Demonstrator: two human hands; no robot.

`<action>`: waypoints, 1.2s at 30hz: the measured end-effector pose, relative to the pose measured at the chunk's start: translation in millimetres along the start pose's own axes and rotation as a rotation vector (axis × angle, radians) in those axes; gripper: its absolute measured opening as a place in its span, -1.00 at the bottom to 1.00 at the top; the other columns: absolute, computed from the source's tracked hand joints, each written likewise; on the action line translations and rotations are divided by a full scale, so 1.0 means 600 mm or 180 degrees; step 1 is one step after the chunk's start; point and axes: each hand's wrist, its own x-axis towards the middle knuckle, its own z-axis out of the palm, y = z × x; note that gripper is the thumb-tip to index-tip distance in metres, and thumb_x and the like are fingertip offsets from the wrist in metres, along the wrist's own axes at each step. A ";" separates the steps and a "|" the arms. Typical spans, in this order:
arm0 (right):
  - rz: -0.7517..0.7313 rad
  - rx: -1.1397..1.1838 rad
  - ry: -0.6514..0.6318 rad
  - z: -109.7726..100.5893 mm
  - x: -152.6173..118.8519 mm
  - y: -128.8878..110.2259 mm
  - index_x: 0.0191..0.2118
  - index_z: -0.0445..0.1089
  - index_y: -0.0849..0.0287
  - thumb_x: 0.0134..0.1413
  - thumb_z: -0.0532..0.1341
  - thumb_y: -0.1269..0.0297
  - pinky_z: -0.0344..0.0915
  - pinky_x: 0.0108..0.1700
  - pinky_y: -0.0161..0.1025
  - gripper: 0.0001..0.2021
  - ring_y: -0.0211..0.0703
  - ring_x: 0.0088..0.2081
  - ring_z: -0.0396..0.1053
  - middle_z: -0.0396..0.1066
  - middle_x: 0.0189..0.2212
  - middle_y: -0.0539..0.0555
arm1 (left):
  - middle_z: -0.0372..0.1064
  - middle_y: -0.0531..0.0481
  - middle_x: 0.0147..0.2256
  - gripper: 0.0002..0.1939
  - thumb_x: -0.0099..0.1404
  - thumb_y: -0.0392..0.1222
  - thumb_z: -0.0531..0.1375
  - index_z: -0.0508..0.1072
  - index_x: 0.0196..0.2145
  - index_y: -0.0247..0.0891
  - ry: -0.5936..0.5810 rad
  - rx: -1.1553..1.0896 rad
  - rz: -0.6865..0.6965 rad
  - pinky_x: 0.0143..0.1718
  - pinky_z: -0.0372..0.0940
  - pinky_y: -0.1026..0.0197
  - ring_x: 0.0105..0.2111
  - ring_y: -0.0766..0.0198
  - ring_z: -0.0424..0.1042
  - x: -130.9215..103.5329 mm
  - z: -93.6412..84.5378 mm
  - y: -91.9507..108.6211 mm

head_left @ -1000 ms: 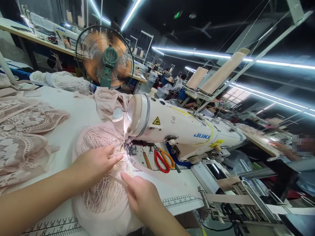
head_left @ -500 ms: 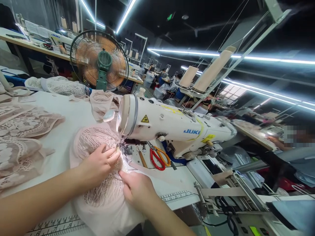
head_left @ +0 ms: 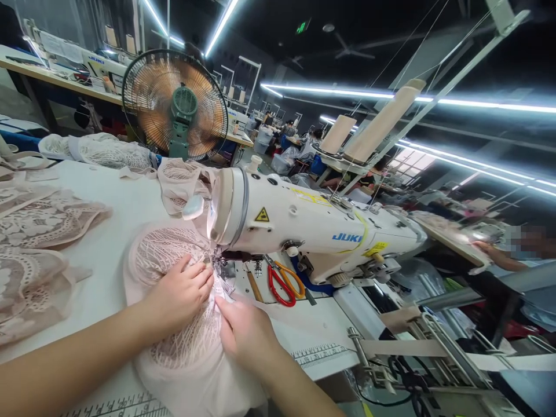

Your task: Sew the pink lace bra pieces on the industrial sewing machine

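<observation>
A pale pink lace bra (head_left: pixel 191 347) lies under the needle end of a white sewing machine (head_left: pixel 278 214). My left hand (head_left: pixel 180 292) is on the lace cup left of the presser foot (head_left: pixel 218 263), its fingers bent and closed on the fabric close to the needle. Lower and to the right, my right hand (head_left: pixel 247 330) pinches the edge of the same bra between thumb and forefinger. The stretch of edge between both hands runs up to the foot. My left fingertips partly hide the fabric there.
Red-and-orange-handled scissors (head_left: pixel 284 284) and a wooden-handled tool (head_left: pixel 254 285) lie beside the machine's base. More lace pieces (head_left: pixel 43 217) cover the table's left side. Behind stands a fan (head_left: pixel 174 107). Thread cones (head_left: pixel 382 124) rise at right; another person's arm (head_left: pixel 499 256) shows far right.
The view has shifted slightly, so the machine sits a little further right. My left fingers have drawn closer together on the lace; my right hand keeps its pinch on the edge.
</observation>
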 end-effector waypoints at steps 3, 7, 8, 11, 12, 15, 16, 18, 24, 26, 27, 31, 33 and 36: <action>0.0016 -0.0033 -0.0028 -0.006 0.002 -0.001 0.25 0.29 0.09 0.11 0.07 0.33 -0.01 -0.43 -0.20 -0.44 -0.02 -0.29 0.44 0.53 -0.29 0.12 | 0.50 -0.20 -0.03 -0.75 0.30 -0.24 0.15 0.57 -0.14 -0.32 -0.0070 -0.0061 -0.0095 0.07 0.10 -0.13 -0.04 -0.01 0.41 0.003 -0.001 -0.002; 0.0043 -0.0061 -0.0012 -0.005 0.004 0.000 0.25 0.29 0.06 0.08 0.09 0.33 -0.08 -0.47 -0.21 -0.43 -0.07 -0.35 0.40 0.52 -0.31 0.10 | 0.50 -0.20 -0.11 -0.79 0.27 -0.25 0.18 0.56 -0.18 -0.32 -0.0155 -0.0113 -0.0104 0.03 0.13 -0.13 -0.10 0.02 0.41 0.007 0.000 -0.006; 0.0047 -0.0071 -0.0005 -0.004 0.005 0.000 0.25 0.30 0.06 0.08 0.09 0.33 -0.09 -0.47 -0.21 -0.43 -0.08 -0.36 0.39 0.52 -0.32 0.10 | 0.50 -0.21 -0.12 -0.77 0.26 -0.24 0.18 0.56 -0.16 -0.32 -0.0144 -0.0105 -0.0084 0.03 0.13 -0.14 -0.11 0.02 0.41 0.008 0.001 -0.006; 0.0029 -0.0098 0.0010 -0.004 0.007 -0.001 0.25 0.30 0.08 0.07 0.09 0.35 -0.10 -0.47 -0.21 -0.43 -0.08 -0.37 0.38 0.52 -0.34 0.11 | 0.49 -0.19 -0.15 -0.75 0.23 -0.26 0.19 0.55 -0.14 -0.31 -0.0192 -0.0114 -0.0057 0.04 0.13 -0.16 -0.14 0.01 0.40 0.009 0.002 -0.009; 0.0025 -0.0106 0.0017 -0.005 0.008 -0.001 0.24 0.31 0.08 0.07 0.09 0.35 -0.09 -0.47 -0.21 -0.43 -0.08 -0.36 0.38 0.52 -0.34 0.11 | 0.49 -0.18 -0.18 -0.74 0.22 -0.28 0.19 0.55 -0.14 -0.31 -0.0229 -0.0123 -0.0063 0.04 0.13 -0.17 -0.15 0.01 0.40 0.010 0.001 -0.009; 0.0009 -0.0128 0.0021 -0.011 0.010 -0.002 0.23 0.32 0.09 0.06 0.09 0.36 -0.09 -0.46 -0.21 -0.43 -0.08 -0.35 0.38 0.52 -0.34 0.12 | 0.48 -0.16 -0.22 -0.76 0.22 -0.30 0.18 0.55 -0.16 -0.30 -0.0289 -0.0143 -0.0100 0.04 0.14 -0.16 -0.18 0.02 0.40 0.010 0.001 -0.011; 0.0008 -0.0134 0.0016 -0.013 0.011 -0.002 0.23 0.32 0.09 0.07 0.09 0.36 -0.08 -0.46 -0.20 -0.44 -0.08 -0.35 0.38 0.52 -0.34 0.12 | 0.49 -0.17 -0.21 -0.77 0.22 -0.30 0.19 0.55 -0.16 -0.29 -0.0296 -0.0151 -0.0118 0.04 0.14 -0.16 -0.17 0.02 0.40 0.010 0.001 -0.012; 0.0028 -0.0135 -0.0014 -0.015 0.014 -0.002 0.24 0.31 0.08 0.09 0.08 0.35 -0.08 -0.46 -0.20 -0.44 -0.07 -0.35 0.39 0.52 -0.32 0.11 | 0.49 -0.18 -0.17 -0.77 0.25 -0.30 0.18 0.55 -0.15 -0.28 -0.0295 -0.0174 -0.0160 0.05 0.15 -0.15 -0.15 0.02 0.41 0.011 0.002 -0.014; 0.0070 -0.0087 0.0043 -0.016 0.022 -0.005 0.26 0.26 0.04 0.17 0.05 0.31 -0.04 -0.45 -0.20 -0.48 -0.06 -0.32 0.43 0.52 -0.30 0.10 | 0.50 -0.19 -0.07 -0.74 0.32 -0.30 0.13 0.56 -0.10 -0.30 -0.0371 -0.0446 -0.0313 0.12 0.12 -0.20 -0.06 -0.01 0.42 0.015 0.004 -0.033; 0.0054 -0.0067 0.0108 -0.016 0.021 -0.005 0.25 0.27 0.04 0.21 0.03 0.30 -0.03 -0.45 -0.21 -0.51 -0.07 -0.34 0.42 0.51 -0.31 0.09 | 0.50 -0.17 -0.03 -0.74 0.31 -0.35 0.11 0.57 -0.14 -0.26 -0.0361 -0.0590 -0.0389 0.16 0.10 -0.22 0.00 -0.01 0.40 0.011 0.002 -0.036; 0.0045 -0.0058 0.0129 -0.016 0.019 -0.005 0.22 0.29 0.05 0.22 0.03 0.29 -0.03 -0.45 -0.21 -0.53 -0.08 -0.35 0.41 0.50 -0.32 0.09 | 0.49 -0.14 -0.01 -0.73 0.30 -0.36 0.11 0.57 -0.14 -0.23 -0.0318 -0.0675 -0.0396 0.19 0.07 -0.23 0.04 0.00 0.38 0.007 0.001 -0.035; -0.0003 -0.0071 0.0155 -0.016 0.010 0.000 -0.02 0.42 0.06 0.26 0.04 0.21 -0.07 -0.46 -0.23 -0.71 -0.16 -0.39 0.35 0.46 -0.36 0.06 | 0.47 -0.01 0.05 -0.69 0.26 -0.22 0.22 0.53 -0.04 0.02 -0.0252 -0.1018 -0.0249 0.27 -0.06 -0.31 0.17 -0.03 0.28 -0.022 -0.023 -0.009; -0.0013 -0.0137 0.0108 -0.019 0.009 0.001 -0.12 0.43 0.07 0.28 0.03 0.20 -0.11 -0.47 -0.23 -0.76 -0.19 -0.41 0.32 0.43 -0.38 0.04 | 0.47 0.00 0.06 -0.65 0.21 0.04 0.29 0.53 -0.03 0.07 -0.0433 -0.1066 -0.0407 0.26 -0.06 -0.38 0.20 -0.10 0.25 -0.039 -0.044 0.009; 0.0072 -0.0246 -0.0042 -0.026 0.013 -0.001 -0.17 0.41 0.07 0.30 0.03 0.20 -0.16 -0.49 -0.23 -0.78 -0.22 -0.43 0.29 0.42 -0.39 0.02 | 0.36 -0.04 0.18 -0.40 0.07 0.32 0.32 0.51 0.03 0.07 -0.0707 -0.0917 -0.0752 0.25 -0.04 -0.43 0.25 -0.19 0.18 -0.055 -0.070 0.027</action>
